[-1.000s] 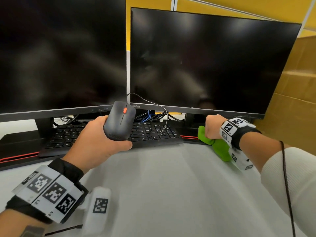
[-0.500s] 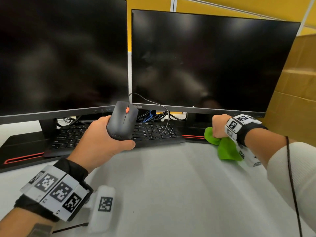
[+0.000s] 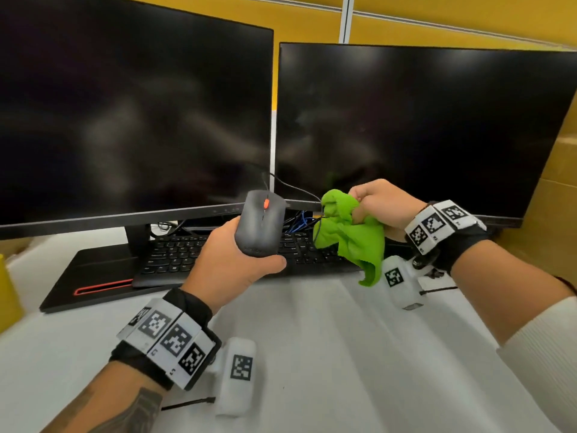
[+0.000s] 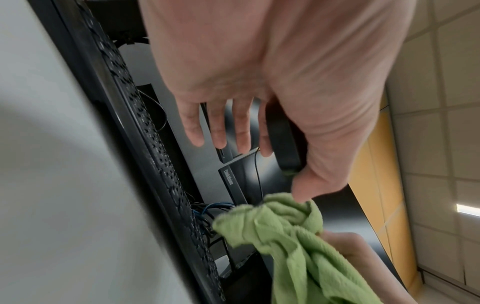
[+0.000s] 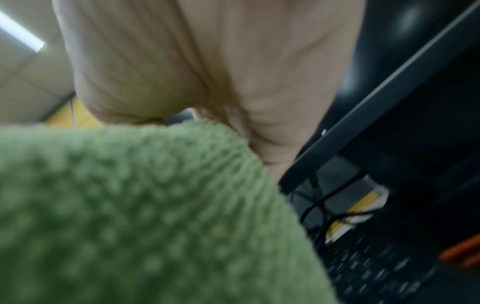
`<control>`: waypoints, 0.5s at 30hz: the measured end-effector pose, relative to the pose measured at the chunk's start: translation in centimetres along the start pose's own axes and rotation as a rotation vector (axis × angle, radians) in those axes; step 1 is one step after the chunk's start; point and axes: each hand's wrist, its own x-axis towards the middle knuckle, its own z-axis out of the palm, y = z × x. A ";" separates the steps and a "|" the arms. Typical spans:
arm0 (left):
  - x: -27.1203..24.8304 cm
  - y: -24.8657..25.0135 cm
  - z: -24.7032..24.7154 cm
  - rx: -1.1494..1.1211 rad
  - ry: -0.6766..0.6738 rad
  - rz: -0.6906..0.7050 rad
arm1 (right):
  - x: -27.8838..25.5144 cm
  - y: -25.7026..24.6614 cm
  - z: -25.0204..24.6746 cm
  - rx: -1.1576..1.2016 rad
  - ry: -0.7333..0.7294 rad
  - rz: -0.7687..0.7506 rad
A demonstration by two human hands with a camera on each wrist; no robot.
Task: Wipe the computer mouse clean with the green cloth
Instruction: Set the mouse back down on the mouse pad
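A dark grey wired mouse with an orange scroll wheel is held up above the keyboard by my left hand, thumb along its near edge, fingers under it. In the left wrist view the mouse shows edge-on between thumb and fingers. Just right of it, my right hand grips the bunched green cloth, which hangs down a short gap from the mouse. The cloth also fills the lower part of the left wrist view, and blurred cloth covers much of the right wrist view.
Two dark monitors, left and right, stand behind. A black keyboard lies under the hands, with the mouse cable and blue wires behind it. White tabletop spreads in front. A cardboard box stands at the right.
My right hand has lifted the green cloth off the table and carried it left, up beside the mouse. The left hand keeps holding the mouse raised.
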 end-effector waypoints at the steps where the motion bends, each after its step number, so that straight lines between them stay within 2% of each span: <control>1: 0.0 0.0 0.0 -0.029 0.003 0.005 | -0.1 -0.3 1.2 0.103 -0.035 -0.011; 4: -0.1 0.1 0.0 -0.129 0.002 0.036 | -0.4 -1.2 5.1 0.330 -0.124 -0.068; 6: -0.2 0.2 -0.1 -0.165 -0.011 0.055 | -0.5 -1.5 7.3 0.403 -0.127 -0.100; 12: -0.4 0.3 0.2 -0.207 -0.058 0.010 | -0.6 -2.3 11.9 0.400 -0.070 -0.103; 15: -0.1 0.2 -0.1 -0.165 0.009 0.031 | -1.0 -2.8 12.2 0.440 -0.209 -0.093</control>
